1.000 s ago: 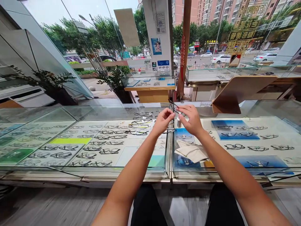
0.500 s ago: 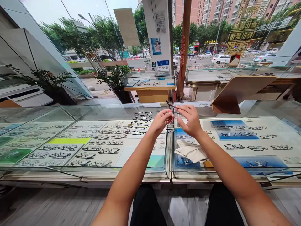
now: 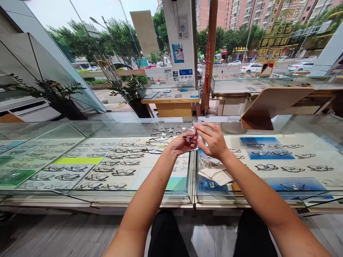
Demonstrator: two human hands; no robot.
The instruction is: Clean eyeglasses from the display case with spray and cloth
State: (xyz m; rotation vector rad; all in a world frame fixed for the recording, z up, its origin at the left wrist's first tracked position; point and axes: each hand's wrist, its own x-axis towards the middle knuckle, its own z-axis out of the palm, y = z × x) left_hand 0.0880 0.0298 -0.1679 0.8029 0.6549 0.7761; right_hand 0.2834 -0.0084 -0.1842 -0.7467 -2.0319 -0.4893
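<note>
A pair of dark-framed eyeglasses is in my left hand, whose fingers are curled round it above the glass counter. My right hand is close on the right, its fingers stretched toward the glasses and thumb apart. Its fingertips meet or nearly meet the frame; I cannot tell which. Left of my hands, several eyeglasses lie in a column on the counter top. A cream cloth lies crumpled on the glass below my right hand.
Glass display cases run across the front, with rows of eyeglasses inside. A brown tilted board stands on the right case. Beyond are a smaller display case, potted plants and a wooden post.
The eyeglasses have come down and turned, now lying in my left hand. My left hand has rolled palm upward; my right hand has shifted slightly left and its fingers have moved toward the frame.
</note>
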